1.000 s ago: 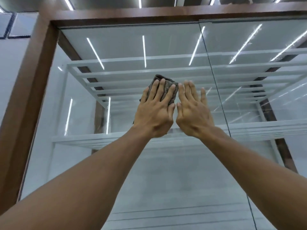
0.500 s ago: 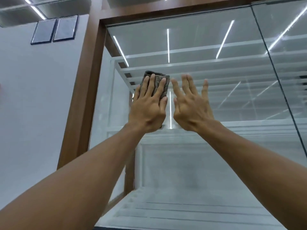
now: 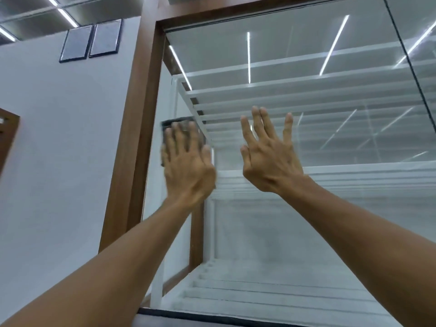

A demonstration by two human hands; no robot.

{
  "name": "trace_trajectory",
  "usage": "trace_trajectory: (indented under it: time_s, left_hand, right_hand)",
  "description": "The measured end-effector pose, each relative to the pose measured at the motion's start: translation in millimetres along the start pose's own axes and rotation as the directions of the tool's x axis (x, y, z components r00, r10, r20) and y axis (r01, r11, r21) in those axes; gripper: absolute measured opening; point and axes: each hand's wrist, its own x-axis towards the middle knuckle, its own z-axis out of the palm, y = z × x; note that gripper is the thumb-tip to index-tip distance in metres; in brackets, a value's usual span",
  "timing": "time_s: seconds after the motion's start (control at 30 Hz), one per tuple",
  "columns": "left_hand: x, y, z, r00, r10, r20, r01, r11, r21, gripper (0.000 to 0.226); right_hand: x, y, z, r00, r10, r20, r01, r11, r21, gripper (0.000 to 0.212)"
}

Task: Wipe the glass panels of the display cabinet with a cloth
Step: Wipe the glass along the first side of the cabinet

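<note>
Cloth, dark and folded, lies flat against the glass panel left of centre frame. It is under the left hand, whose fingers lie straight and close together on it, blurred. The cloth's left edge sits just beside the brown wooden frame, which runs up the panel's left side and across its top. To the right, the right hand is raised with fingers spread, holding nothing; whether it touches the glass I cannot tell. Right of it the pane stretches bare to a dark vertical seam at upper right. Behind the glass, white slatted shelves stack upward. Farther off, at upper left, two dark plaques hang on the white wall, too small to read.
</note>
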Motion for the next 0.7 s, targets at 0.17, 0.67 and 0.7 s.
trace_trajectory:
  time_s: [0.17,0.67,0.7]
  left_hand:
    - [11.5,24.7,6.9,0.952,0.298,0.068,-0.298,0.954,-0.011,0.062]
    - [-13.9,145.5,45.5,0.93,0.353,0.104,-0.355,0.935,-0.009,0.064]
    - [-21.4,149.6,48.0,0.869,0.476,0.136,-0.481,0.876,0.009,0.065]
  right_hand:
    - [-0.6,5.8,-1.9,1.0,-0.025,0.002,0.025,1.0,0.005,0.071]
    - [-74.5,136.4,-37.5,0.995,0.104,-0.01,-0.104,0.994,-0.037,0.068]
    - [-77.9,143.6,-39.6,0.995,0.103,-0.007,-0.103,0.993,-0.051,0.068]
